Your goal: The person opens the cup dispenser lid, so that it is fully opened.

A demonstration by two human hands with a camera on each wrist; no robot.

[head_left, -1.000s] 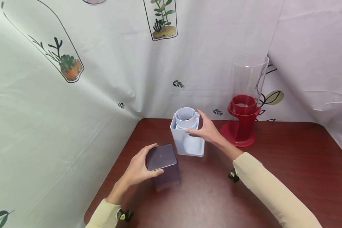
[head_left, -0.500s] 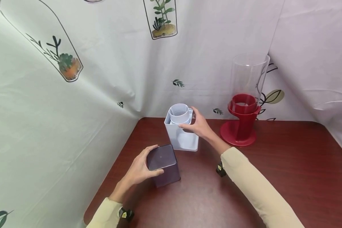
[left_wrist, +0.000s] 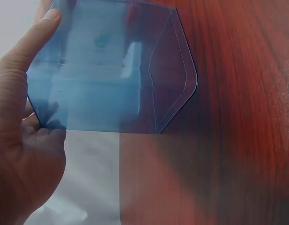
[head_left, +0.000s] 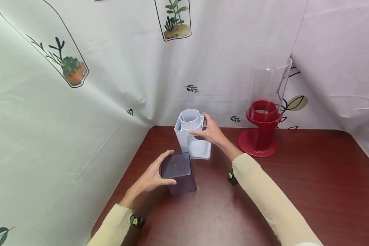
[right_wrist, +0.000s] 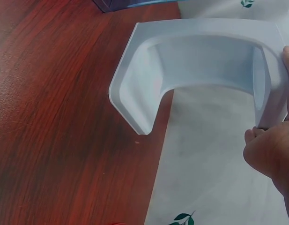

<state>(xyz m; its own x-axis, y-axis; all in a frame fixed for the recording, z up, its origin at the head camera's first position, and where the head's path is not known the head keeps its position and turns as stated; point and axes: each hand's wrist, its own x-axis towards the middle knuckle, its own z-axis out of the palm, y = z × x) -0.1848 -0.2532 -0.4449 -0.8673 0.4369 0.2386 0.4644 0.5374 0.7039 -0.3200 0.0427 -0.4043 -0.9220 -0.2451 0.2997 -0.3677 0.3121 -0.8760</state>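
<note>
My left hand (head_left: 151,176) grips a translucent bluish-purple square container (head_left: 176,165) from the left, thumb on its near side. In the left wrist view, that see-through container (left_wrist: 102,70) spans the space right of the thumb. My right hand (head_left: 213,131) holds the upper right of a white dispenser base (head_left: 187,140) with a round collar on top. From the right wrist view, the white base (right_wrist: 200,33) shows a C-shaped opening above a flat foot. The base stands just behind the container in the head view; its far side is hidden.
At the back right stands a red dispenser stand (head_left: 261,141) topped by a clear cylinder (head_left: 269,80). White patterned fabric (head_left: 215,68) rises behind and to the left of the reddish-brown table (head_left: 310,181).
The white base has moved left and slightly back in my right hand's grip. Lately, the purple container has shifted a little right and away, with my left hand still on it.
</note>
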